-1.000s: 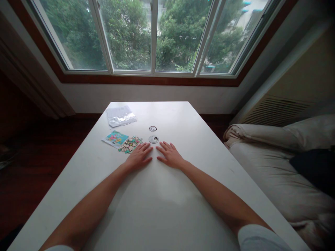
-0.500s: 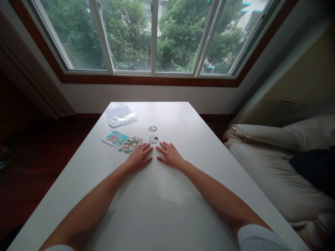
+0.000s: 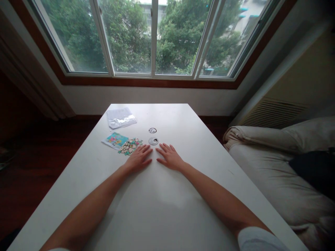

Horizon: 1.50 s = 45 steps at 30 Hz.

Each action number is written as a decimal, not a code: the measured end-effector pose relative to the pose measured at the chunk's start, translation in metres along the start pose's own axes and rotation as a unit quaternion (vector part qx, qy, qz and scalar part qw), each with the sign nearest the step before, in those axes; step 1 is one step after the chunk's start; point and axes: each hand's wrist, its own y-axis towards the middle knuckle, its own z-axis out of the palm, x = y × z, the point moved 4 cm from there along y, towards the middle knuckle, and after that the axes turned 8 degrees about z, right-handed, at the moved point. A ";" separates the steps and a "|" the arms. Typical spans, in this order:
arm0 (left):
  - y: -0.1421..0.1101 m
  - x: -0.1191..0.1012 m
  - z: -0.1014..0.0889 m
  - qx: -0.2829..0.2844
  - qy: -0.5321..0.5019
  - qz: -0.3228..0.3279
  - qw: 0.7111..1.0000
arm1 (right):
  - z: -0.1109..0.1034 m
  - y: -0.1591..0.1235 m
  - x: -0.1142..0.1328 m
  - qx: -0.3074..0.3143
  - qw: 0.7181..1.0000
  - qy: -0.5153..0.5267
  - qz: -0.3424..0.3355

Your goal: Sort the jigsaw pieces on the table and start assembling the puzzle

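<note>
A white table [image 3: 167,212] fills the lower middle of the frame, narrowing toward the window [image 3: 153,42] that spans the top, with green trees behind its panes. A beige sofa [image 3: 267,170] takes up the lower right. Near the frame's centre lie the person's two hands, palms down on the tabletop: the left hand [image 3: 139,158] and the right hand [image 3: 170,157], each flat with fingers spread, holding nothing. Left of centre, a clear plastic bag [image 3: 121,118] lies farthest back, and a colourful picture card [image 3: 116,140] lies below it. The heap of puzzle pieces [image 3: 130,146] sits against the card's right side, just beside the left fingertips; contact is hard to tell. Two round inserts [image 3: 153,141] show just above the hands.
</note>
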 end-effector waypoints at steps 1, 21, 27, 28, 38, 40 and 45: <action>0.000 0.000 0.000 0.001 0.001 -0.001 1.000 | 0.000 0.000 0.000 0.000 1.000 0.000 0.001; 0.000 -0.001 0.000 0.002 -0.007 -0.001 1.000 | -0.002 -0.001 0.002 0.005 1.000 -0.001 0.002; -0.001 0.002 0.003 0.000 -0.004 0.000 1.000 | 0.000 0.000 0.001 0.003 1.000 -0.003 0.001; -0.001 0.001 0.003 0.000 -0.004 0.000 1.000 | 0.000 0.000 0.001 0.003 1.000 -0.002 0.001; -0.001 0.000 0.001 0.002 -0.006 -0.002 1.000 | -0.001 -0.001 0.002 0.003 1.000 -0.002 0.003; -0.001 0.000 0.001 0.000 -0.007 -0.003 1.000 | -0.002 -0.001 0.002 0.007 1.000 -0.002 0.004; -0.001 0.000 0.001 -0.004 -0.010 -0.001 1.000 | -0.003 -0.001 0.001 0.010 1.000 -0.004 0.006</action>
